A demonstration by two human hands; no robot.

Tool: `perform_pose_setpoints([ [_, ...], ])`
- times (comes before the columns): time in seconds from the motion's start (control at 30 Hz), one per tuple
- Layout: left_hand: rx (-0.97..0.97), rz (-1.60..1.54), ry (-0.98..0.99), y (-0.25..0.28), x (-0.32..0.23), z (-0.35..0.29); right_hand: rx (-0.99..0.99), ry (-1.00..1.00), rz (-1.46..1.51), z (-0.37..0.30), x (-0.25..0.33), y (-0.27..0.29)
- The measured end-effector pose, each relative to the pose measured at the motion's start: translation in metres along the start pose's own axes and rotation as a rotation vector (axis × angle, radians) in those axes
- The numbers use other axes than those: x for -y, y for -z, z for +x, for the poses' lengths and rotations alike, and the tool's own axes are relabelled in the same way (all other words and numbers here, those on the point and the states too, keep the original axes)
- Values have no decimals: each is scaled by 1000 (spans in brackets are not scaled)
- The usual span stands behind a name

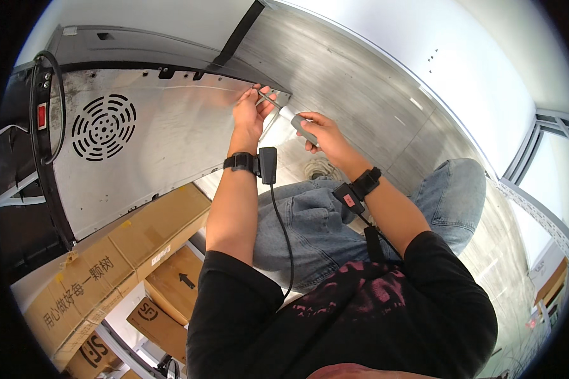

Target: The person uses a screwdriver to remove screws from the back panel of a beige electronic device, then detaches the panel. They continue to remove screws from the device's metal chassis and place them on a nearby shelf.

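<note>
My right hand (323,134) is closed around the grey handle of a screwdriver (305,129). A white collar sits ahead of the handle, and the thin dark shaft points up and left toward the far right corner of a metal panel (177,136). At that corner, my left hand (249,115) has its fingers bent close together around the shaft's far end. Whether they pinch the shaft or some small part there cannot be made out. The screwdriver's tip is hidden by those fingers. The panel is pale and flat, with a round slotted vent (104,127) toward its left.
A black cable (61,107) loops beside a red switch (42,117) on the panel's left frame. Cardboard boxes (126,243) lie below the panel. Grey wood-look floor (354,95) stretches to a white wall (480,69). Each wrist carries a strapped black device (267,165) with a cable.
</note>
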State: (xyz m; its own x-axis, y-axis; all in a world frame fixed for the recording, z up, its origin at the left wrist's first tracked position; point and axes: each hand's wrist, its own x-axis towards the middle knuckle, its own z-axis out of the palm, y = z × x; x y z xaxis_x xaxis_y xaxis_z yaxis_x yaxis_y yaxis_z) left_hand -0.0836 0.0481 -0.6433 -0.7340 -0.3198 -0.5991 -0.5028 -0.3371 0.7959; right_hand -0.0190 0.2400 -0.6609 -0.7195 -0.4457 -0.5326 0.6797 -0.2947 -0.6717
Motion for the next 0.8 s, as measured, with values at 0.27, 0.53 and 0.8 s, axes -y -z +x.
perform_pose_setpoints([
  [0.27, -64, 29, -5, -5, 1, 4, 18, -46, 129, 4, -5, 2],
  [0.53, -146, 54, -31, -6, 5, 5, 59, -105, 288, 6, -2, 6],
  [0.8, -73, -6, -82, -4, 6, 4, 106, -250, 601, 14, -6, 13],
])
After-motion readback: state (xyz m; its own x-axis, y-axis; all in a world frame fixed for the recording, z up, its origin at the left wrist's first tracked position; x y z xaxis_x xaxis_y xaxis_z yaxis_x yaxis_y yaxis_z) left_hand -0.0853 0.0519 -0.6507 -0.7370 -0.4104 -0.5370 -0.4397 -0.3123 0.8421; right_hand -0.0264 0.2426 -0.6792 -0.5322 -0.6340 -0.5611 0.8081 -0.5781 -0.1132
